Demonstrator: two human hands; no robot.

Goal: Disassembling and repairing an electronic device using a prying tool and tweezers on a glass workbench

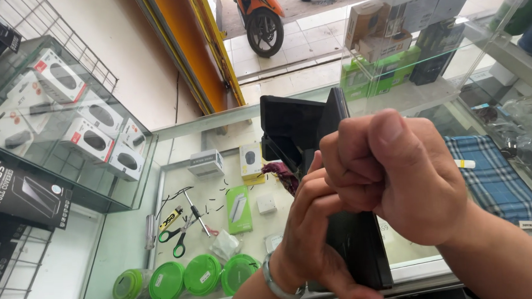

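Both hands, left (307, 236) and right (396, 174), grip black case (295, 128) above glass counter edge (218, 119)

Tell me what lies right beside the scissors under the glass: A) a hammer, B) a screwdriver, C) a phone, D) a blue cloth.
B: a screwdriver lies just right of the green-handled scissors, close against them; the blue checked cloth is far off to the right.

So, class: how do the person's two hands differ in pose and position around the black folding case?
1. The right hand is a closed fist, knuckles up; the left hand has fingers extended along the black folding case.
2. The right hand sits higher and nearer the camera; the left hand sits lower, with a wristband.
Both are bare and touch the case.
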